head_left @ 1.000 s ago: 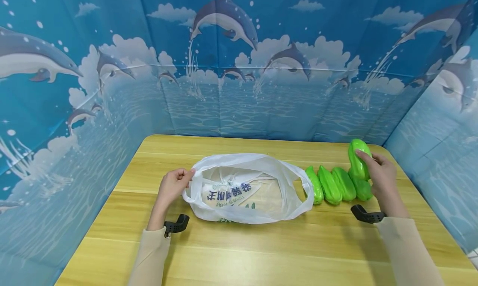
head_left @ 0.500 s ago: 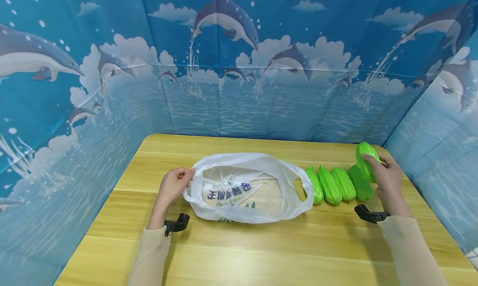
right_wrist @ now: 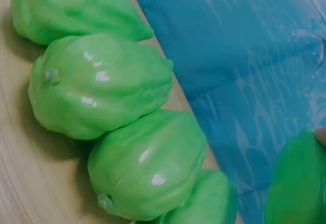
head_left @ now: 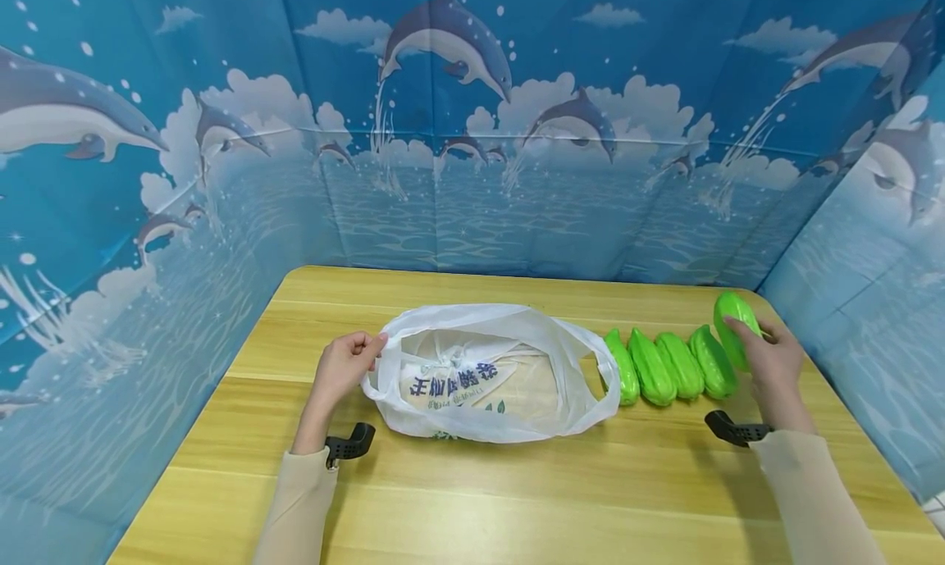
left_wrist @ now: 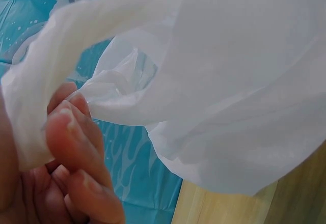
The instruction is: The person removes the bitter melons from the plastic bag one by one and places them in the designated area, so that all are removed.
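My left hand (head_left: 349, 364) grips the left handle of a white plastic bag (head_left: 472, 424); in the left wrist view the fingers (left_wrist: 76, 137) curl round the handle strip. The bag's mouth gapes, and dark blue lettering shows inside it. My right hand (head_left: 773, 360) holds a glossy green ridged gourd (head_left: 734, 319) at the right end of a row of similar ones. In the right wrist view only part of the held gourd (right_wrist: 293, 183) shows, with a fingertip at the frame's edge. The row's gourds (head_left: 681, 366) lie side by side, the leftmost partly behind the bag's right handle.
The wooden table (head_left: 517, 499) extends toward me in front of the bag. A blue dolphin-printed curtain (head_left: 472, 212) stands along the table's back and sides. Black camera mounts (head_left: 350, 444) sit at both wrists.
My right hand has moved the held gourd right and toward me, from above the row's last gourd to beside it, uncovering that one. My left hand stays on the bag handle.
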A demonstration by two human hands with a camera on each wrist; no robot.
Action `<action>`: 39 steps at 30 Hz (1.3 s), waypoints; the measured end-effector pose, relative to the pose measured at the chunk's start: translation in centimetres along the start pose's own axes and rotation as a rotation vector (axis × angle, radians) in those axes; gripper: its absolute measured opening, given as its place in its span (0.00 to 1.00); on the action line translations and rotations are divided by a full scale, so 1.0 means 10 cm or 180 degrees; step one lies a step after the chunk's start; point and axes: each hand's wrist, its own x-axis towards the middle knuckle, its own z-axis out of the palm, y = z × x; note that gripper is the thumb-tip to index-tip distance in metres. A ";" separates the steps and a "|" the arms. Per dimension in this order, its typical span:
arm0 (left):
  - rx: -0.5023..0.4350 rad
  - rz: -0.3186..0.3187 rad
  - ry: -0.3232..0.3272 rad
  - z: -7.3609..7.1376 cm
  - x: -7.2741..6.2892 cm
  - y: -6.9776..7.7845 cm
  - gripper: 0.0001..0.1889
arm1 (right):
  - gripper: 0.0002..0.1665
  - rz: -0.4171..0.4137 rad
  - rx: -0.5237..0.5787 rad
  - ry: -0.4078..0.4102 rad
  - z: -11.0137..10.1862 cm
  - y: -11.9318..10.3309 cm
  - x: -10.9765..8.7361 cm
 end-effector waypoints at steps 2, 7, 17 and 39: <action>-0.0003 -0.0008 -0.0004 0.00 0.00 0.00 0.21 | 0.55 0.0018 0.0013 0.0049 0.00 0.02 0.02; 0.0003 -0.0033 0.0006 0.00 0.00 -0.01 0.21 | 0.53 0.0049 0.0162 0.0146 0.01 0.07 0.05; -0.0026 -0.0011 0.0025 -0.02 0.00 -0.01 0.22 | 0.53 0.0102 -0.0073 0.0173 0.00 0.19 0.11; -0.0009 -0.0053 0.0052 -0.04 0.01 -0.03 0.23 | 0.50 0.0218 -0.0171 0.0235 -0.02 0.35 0.16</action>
